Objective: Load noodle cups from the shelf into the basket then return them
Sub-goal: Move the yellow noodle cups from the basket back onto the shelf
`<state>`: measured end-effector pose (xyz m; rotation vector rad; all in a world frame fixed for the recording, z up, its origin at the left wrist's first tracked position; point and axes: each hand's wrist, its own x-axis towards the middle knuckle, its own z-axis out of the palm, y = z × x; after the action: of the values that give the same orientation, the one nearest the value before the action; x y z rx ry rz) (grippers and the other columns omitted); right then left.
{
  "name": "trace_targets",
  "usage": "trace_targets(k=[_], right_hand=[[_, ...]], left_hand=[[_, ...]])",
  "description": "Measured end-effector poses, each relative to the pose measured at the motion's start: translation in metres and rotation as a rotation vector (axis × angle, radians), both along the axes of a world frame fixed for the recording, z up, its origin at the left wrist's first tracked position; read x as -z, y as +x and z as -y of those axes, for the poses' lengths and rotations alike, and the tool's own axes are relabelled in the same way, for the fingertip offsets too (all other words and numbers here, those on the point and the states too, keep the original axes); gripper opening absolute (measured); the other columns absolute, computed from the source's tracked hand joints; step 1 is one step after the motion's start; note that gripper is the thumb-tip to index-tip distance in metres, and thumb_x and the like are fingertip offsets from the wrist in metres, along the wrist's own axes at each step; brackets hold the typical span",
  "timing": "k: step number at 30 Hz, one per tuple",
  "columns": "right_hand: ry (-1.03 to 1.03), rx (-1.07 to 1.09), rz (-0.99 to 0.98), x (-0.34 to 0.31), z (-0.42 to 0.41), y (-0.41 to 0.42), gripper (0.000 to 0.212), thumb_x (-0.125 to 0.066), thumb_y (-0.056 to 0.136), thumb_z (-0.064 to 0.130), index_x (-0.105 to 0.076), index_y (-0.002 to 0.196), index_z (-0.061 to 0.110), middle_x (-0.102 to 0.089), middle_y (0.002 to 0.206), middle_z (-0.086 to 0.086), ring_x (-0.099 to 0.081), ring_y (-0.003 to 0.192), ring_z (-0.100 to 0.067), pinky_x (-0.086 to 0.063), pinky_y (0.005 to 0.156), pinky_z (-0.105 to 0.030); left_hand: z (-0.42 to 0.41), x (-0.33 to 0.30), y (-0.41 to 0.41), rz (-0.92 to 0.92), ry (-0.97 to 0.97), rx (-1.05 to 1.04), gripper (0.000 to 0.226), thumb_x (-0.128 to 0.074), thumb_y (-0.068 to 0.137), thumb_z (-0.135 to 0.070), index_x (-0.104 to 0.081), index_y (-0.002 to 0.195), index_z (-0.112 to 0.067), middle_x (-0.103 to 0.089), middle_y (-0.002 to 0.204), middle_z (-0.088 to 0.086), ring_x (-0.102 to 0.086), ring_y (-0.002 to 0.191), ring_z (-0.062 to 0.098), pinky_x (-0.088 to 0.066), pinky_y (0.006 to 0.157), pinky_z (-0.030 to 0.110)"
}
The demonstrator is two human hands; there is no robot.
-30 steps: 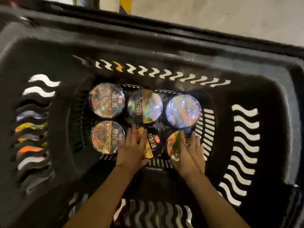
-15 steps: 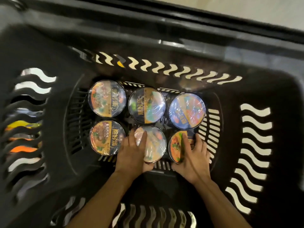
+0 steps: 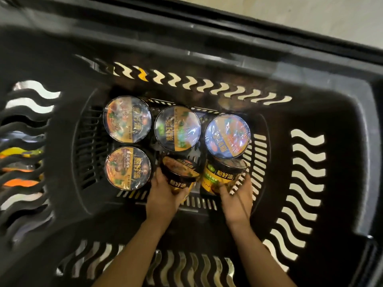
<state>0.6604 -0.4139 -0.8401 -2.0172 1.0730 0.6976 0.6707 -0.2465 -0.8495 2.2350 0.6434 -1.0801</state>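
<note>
Several noodle cups stand in a black plastic basket (image 3: 339,125). Three sit upright in the far row: left cup (image 3: 126,119), middle cup (image 3: 177,128), right cup (image 3: 227,136). A fourth cup (image 3: 127,168) stands upright at the near left. My left hand (image 3: 163,196) grips a black and orange cup (image 3: 179,175) by its side, and that cup is tilted with its lid facing away. My right hand (image 3: 238,201) grips a yellow and green cup (image 3: 221,179), also tilted away so its side shows.
The basket's slotted walls rise high on all sides around my arms. A pale floor (image 3: 310,15) shows beyond the far rim. Coloured goods (image 3: 18,152) glimpse through the left wall's slots. Bare basket floor lies near my wrists.
Both near cups stood with lids up under my hands. Now each is tipped away and raised a little, my fingers wrapped round its side. The view has shifted closer.
</note>
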Motion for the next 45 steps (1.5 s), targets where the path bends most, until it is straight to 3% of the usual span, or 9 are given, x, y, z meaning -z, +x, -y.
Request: trace_targets(k=[7,12,20,24,28,31,35,39,45], right_hand=[[0.157,0.064,-0.062,0.04,0.0,-0.004,0.11,-0.079,0.072,0.028,-0.003,0.149,0.01,-0.026,0.152,-0.01,-0.024,0.141,-0.027,-0.024,0.116,-0.042],[0.17,0.091,-0.018,0.045,0.003,-0.003,0.099,-0.083,0.067,0.019,-0.018,0.141,0.014,-0.041,0.123,0.007,-0.041,0.112,-0.007,-0.029,0.085,-0.001],[0.15,0.083,-0.097,-0.003,-0.003,0.001,0.103,-0.082,0.067,0.033,-0.017,0.145,0.018,-0.039,0.138,-0.008,-0.033,0.131,-0.026,-0.032,0.1,-0.034],[0.215,0.151,-0.096,-0.068,-0.004,0.007,0.104,-0.08,0.068,0.041,-0.016,0.147,0.023,-0.037,0.14,-0.008,-0.034,0.131,-0.026,-0.03,0.106,-0.036],[0.308,0.217,-0.003,-0.162,-0.004,0.028,0.099,-0.079,0.068,0.044,-0.022,0.145,0.02,-0.049,0.127,0.002,-0.048,0.117,-0.016,-0.039,0.102,-0.03],[0.397,0.288,0.091,-0.238,-0.003,0.044,0.087,-0.079,0.072,0.025,-0.028,0.141,0.013,-0.057,0.116,0.001,-0.056,0.093,-0.006,-0.045,0.082,-0.013],[0.441,0.333,0.164,-0.34,-0.004,0.053,0.101,-0.081,0.055,0.053,-0.036,0.138,0.018,-0.059,0.126,-0.002,-0.058,0.111,-0.02,-0.043,0.102,-0.042],[0.609,0.388,0.281,-0.434,-0.001,0.061,0.05,-0.069,0.074,0.03,-0.052,0.12,0.02,-0.069,0.108,-0.002,-0.069,0.089,-0.011,-0.052,0.078,-0.031],[0.741,0.393,0.409,-0.546,-0.004,0.057,0.054,-0.062,0.074,0.033,-0.05,0.124,0.017,-0.07,0.11,-0.006,-0.069,0.093,-0.019,-0.052,0.067,-0.026]], left_hand=[[-0.001,0.033,-0.014,-0.088,-0.094,-0.171,0.12,-0.087,0.057,-0.028,-0.009,0.148,-0.016,-0.025,0.15,0.011,-0.027,0.138,0.028,-0.029,0.11,0.047],[-0.008,0.042,-0.014,-0.058,-0.143,-0.266,0.119,-0.091,0.044,-0.034,-0.025,0.142,-0.024,-0.041,0.141,0.001,-0.042,0.128,0.021,-0.037,0.106,0.043],[0.001,-0.006,-0.005,-0.11,-0.199,-0.588,0.112,-0.085,0.034,-0.055,-0.041,0.132,-0.022,-0.056,0.125,0.001,-0.055,0.114,0.02,-0.044,0.099,0.044],[0.0,-0.07,0.006,-0.074,-0.305,-0.793,0.052,-0.083,0.065,-0.019,-0.053,0.107,-0.022,-0.064,0.105,0.004,-0.06,0.092,0.016,-0.045,0.083,0.028],[-0.002,-0.158,0.025,0.032,-0.418,-0.93,0.05,-0.071,0.078,-0.017,-0.045,0.121,-0.014,-0.061,0.098,-0.003,-0.056,0.085,0.008,-0.044,0.076,0.02],[-0.005,-0.231,0.033,0.105,-0.485,-0.951,0.069,-0.072,0.072,-0.033,-0.042,0.132,-0.018,-0.063,0.108,-0.005,-0.059,0.099,0.013,-0.043,0.098,0.034],[-0.009,-0.334,0.049,0.174,-0.589,-1.08,0.119,-0.08,0.043,-0.058,-0.029,0.144,-0.022,-0.058,0.125,0.004,-0.054,0.116,0.025,-0.035,0.108,0.046],[-0.011,-0.439,0.06,0.31,-0.739,-1.025,0.07,-0.084,0.054,-0.045,-0.054,0.112,-0.02,-0.065,0.09,-0.007,-0.06,0.084,0.013,-0.047,0.086,0.032],[-0.018,-0.557,0.05,0.413,-0.864,-0.997,0.05,-0.062,0.065,-0.033,-0.052,0.114,-0.026,-0.065,0.108,-0.002,-0.061,0.098,0.014,-0.043,0.091,0.037]])
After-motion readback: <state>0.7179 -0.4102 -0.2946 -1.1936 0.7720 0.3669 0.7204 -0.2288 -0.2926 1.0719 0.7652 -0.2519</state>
